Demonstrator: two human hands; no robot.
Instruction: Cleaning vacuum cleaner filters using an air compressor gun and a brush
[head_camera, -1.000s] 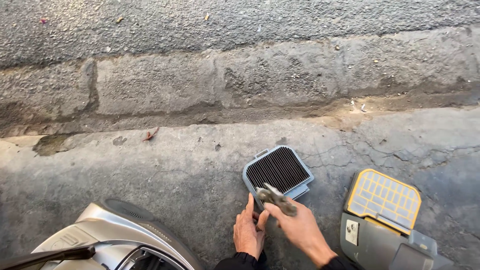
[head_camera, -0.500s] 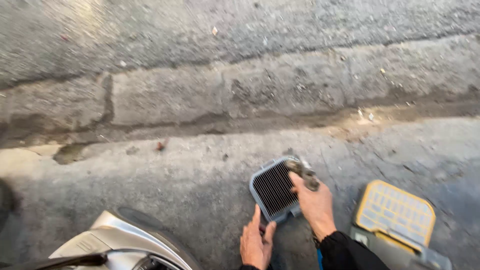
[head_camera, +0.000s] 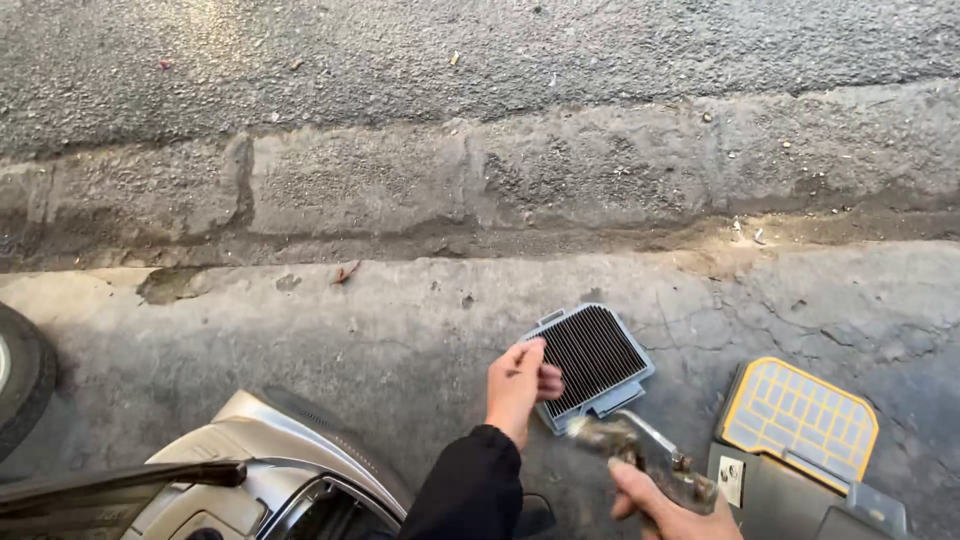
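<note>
We see two hands and one pleated filter (head_camera: 596, 362). The left hand (head_camera: 519, 384) has its fingers closed on the filter's left edge and holds it tilted just above the concrete ground (head_camera: 300, 330). The right hand (head_camera: 668, 505) is closed around one dirty brush (head_camera: 640, 452), whose bristles are just beside the filter's lower edge. To the right lies one grey cover with a yellow grid (head_camera: 800, 418). One silver vehicle part (head_camera: 260, 470) is at the lower left.
</note>
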